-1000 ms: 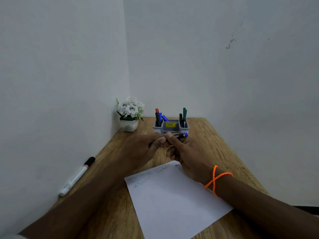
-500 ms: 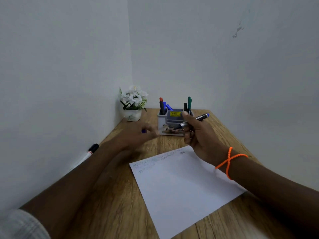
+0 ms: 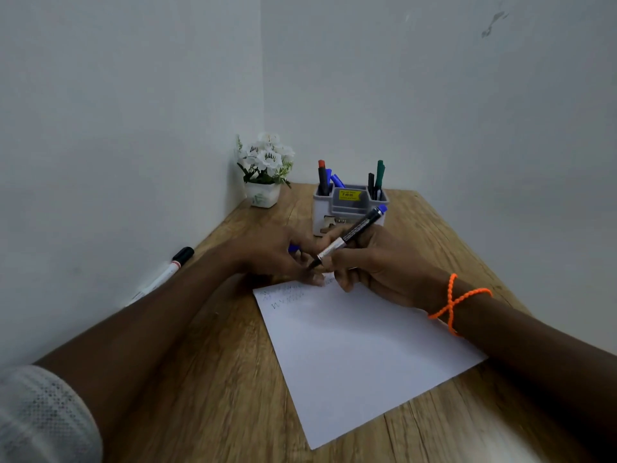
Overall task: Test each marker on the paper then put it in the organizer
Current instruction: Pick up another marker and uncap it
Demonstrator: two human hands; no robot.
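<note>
My right hand (image 3: 374, 262) grips an uncapped blue marker (image 3: 354, 232), its tip pointing down at the far edge of the white paper (image 3: 360, 345). My left hand (image 3: 270, 252) rests at the paper's far left corner and holds the blue cap (image 3: 293, 248), which barely shows. Faint scribbles (image 3: 283, 295) mark the paper's top left. The grey organizer (image 3: 349, 208) stands behind my hands, with several markers (image 3: 324, 177) upright in its left and right compartments.
A white marker with a black cap (image 3: 167, 272) lies along the left wall. A small white flower pot (image 3: 265, 172) sits in the back corner. The wooden table (image 3: 217, 396) is hemmed in by walls on the left and at the back.
The cap has come off the blue marker and stayed in my left hand. My right hand swung the marker tip-down and lowered it to the paper's far edge.
</note>
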